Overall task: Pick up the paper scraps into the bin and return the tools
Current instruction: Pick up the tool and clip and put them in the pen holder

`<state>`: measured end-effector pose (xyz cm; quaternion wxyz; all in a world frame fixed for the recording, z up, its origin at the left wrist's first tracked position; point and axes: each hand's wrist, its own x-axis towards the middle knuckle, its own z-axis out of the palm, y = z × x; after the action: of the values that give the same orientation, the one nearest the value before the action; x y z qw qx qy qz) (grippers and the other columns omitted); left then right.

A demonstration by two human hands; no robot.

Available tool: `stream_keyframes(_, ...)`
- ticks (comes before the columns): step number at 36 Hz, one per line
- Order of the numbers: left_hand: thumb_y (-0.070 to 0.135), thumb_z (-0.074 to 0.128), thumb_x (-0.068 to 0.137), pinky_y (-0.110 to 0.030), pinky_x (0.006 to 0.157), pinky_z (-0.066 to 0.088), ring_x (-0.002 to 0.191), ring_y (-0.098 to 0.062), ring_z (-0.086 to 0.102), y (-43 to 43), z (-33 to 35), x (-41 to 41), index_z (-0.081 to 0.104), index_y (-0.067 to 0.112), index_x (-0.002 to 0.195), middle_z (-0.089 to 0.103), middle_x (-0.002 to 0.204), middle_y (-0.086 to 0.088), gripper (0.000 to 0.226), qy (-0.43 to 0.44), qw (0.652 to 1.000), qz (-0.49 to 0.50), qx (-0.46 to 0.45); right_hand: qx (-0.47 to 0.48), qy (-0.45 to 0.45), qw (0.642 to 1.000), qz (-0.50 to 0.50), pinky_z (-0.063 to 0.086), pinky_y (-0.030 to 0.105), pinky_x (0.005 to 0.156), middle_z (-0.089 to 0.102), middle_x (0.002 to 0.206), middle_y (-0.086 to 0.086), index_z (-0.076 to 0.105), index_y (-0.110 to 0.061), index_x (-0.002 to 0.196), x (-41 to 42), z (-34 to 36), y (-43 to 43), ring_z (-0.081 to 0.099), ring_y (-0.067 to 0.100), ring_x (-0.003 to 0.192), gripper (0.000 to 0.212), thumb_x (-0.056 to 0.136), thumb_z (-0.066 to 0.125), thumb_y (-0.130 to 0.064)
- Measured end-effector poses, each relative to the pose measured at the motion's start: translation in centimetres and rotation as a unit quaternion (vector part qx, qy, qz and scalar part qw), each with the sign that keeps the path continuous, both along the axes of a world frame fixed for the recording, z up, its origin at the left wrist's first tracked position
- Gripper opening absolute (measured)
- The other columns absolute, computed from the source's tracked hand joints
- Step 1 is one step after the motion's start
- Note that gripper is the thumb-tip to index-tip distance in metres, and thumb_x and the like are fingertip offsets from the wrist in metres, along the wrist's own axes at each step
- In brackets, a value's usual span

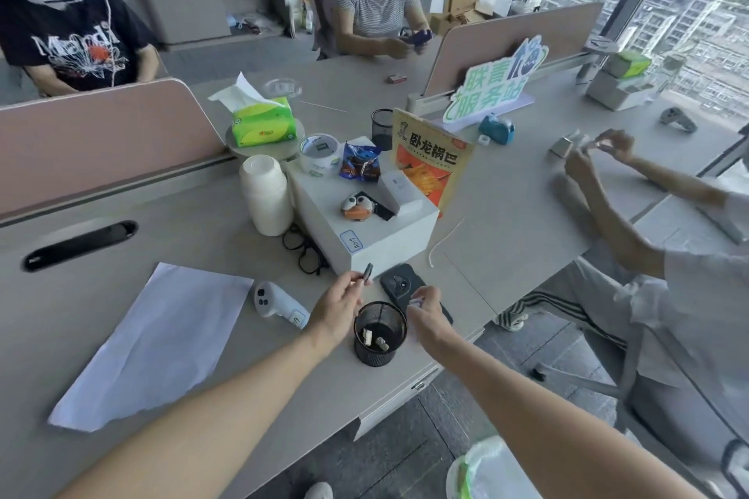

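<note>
Torn paper sheet (150, 340) flat on desk (506, 215), lower left. Left hand (338, 310) raised, fingers pinching small dark clip (367, 273). Mesh cup (379, 332) at centre between hands. Right hand (425, 314) fingers closed on something white, possibly a scrap.

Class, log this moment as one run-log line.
left hand: holds dark clip | right hand: holds white bit | both over mesh cup

Black mesh cup (380, 336) upright at desk edge, small tools (375, 339) inside.
</note>
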<state>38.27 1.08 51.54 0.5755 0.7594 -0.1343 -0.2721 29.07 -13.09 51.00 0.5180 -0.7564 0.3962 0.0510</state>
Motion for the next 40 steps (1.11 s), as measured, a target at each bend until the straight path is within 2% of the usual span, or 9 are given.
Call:
stream_keyframes(5,0.015,0.056,0.096,-0.017,0.078,0.051,0.082,-0.006,0.069,-0.3,0.0,0.1,0.059,0.015,0.1,0.073,0.085,0.0,0.005,-0.014,0.999,-0.018,-0.025,0.025,0.003,0.999,0.04,0.043,0.035,0.059,0.052,0.08,0.006,0.035,-0.018,0.116,0.0,1.4,-0.3,0.05,0.018,0.067,0.026,0.091,0.042,-0.02)
stream_keyframes(10,0.029,0.067,0.089,-0.026,0.085,0.051,0.095,-0.005,0.066,-0.3,-0.8,0.2,0.06,0.03,0.087,0.072,0.093,0.013,0.008,-0.081,0.994,-0.049,0.058,-0.063,-0.022,0.995,0.079,0.058,0.047,0.073,0.061,0.098,-0.002,0.044,-0.026,0.106,-0.8,2.0,-0.9,0.065,0.021,0.084,0.035,0.078,0.066,-0.032)
stream_keyframes(14,0.04,0.076,0.078,-0.041,0.097,0.041,0.114,-0.016,0.049,0.3,-1.8,-0.1,0.062,0.044,0.077,0.062,0.116,0.018,0.015,-0.193,0.966,-0.044,0.166,-0.123,-0.025,0.982,0.141,0.057,0.042,0.075,0.06,0.1,-0.011,0.048,-0.028,0.103,-1.4,1.7,-0.9,0.062,0.014,0.087,0.038,0.076,0.074,-0.028)
stream_keyframes(19,0.05,0.078,0.071,-0.045,0.099,0.034,0.112,-0.018,0.041,1.1,-3.0,-0.4,0.071,0.04,0.083,0.055,0.112,0.025,0.017,-0.183,0.959,-0.039,0.213,-0.185,-0.051,0.969,0.158,0.053,0.038,0.078,0.064,0.11,-0.009,0.049,-0.028,0.106,-1.7,1.3,-0.3,0.061,0.014,0.091,0.038,0.078,0.073,-0.03)
stream_keyframes(24,0.051,0.077,0.073,-0.033,0.086,0.02,0.117,-0.014,0.04,1.7,-3.3,-0.7,0.072,0.04,0.085,0.055,0.12,0.027,0.017,-0.205,0.949,-0.051,0.233,-0.167,-0.066,0.976,0.123,0.052,0.037,0.082,0.066,0.11,-0.008,0.049,-0.032,0.105,-1.4,0.9,0.5,0.062,0.014,0.097,0.037,0.077,0.073,-0.036)
stream_keyframes(28,0.052,0.074,0.075,-0.035,0.09,0.02,0.117,-0.011,0.04,2.2,-3.1,-0.8,0.072,0.044,0.091,0.055,0.122,0.027,0.018,-0.204,0.95,-0.033,0.234,-0.156,-0.05,0.978,0.128,0.051,0.033,0.071,0.065,0.112,-0.007,0.046,-0.029,0.109,-0.9,0.5,1.2,0.061,0.016,0.09,0.036,0.082,0.069,-0.037)
stream_keyframes(33,0.049,0.069,0.079,-0.034,0.088,0.025,0.11,-0.009,0.045,3.2,-3.1,-1.2,0.069,0.042,0.089,0.057,0.108,0.024,0.012,-0.22,0.949,0.022,0.224,-0.206,-0.006,0.966,0.159,0.022,0.035,0.103,0.058,0.125,-0.011,0.043,-0.031,0.113,-0.3,-1.0,1.8,0.051,0.015,0.107,0.037,0.084,0.064,-0.04)
stream_keyframes(36,0.046,0.066,0.083,-0.034,0.088,0.028,0.109,-0.009,0.046,4.0,-3.3,-1.4,0.068,0.042,0.085,0.057,0.105,0.022,0.006,-0.206,0.952,0.039,0.223,-0.245,0.021,0.956,0.162,0.014,0.039,0.109,0.039,0.148,-0.013,0.049,-0.033,0.117,-0.1,-1.7,1.8,0.024,0.014,0.142,0.036,0.085,0.064,-0.038)
stream_keyframes(40,0.043,0.066,0.084,-0.037,0.092,0.034,0.107,-0.008,0.048,4.8,-3.4,-1.5,0.067,0.041,0.081,0.057,0.102,0.022,0.004,-0.191,0.956,0.048,0.218,-0.233,0.037,0.961,0.143,0.014,0.043,0.112,0.03,0.154,-0.014,0.054,-0.035,0.117,-0.3,-1.9,1.5,0.012,0.014,0.146,0.031,0.087,0.063,-0.035)
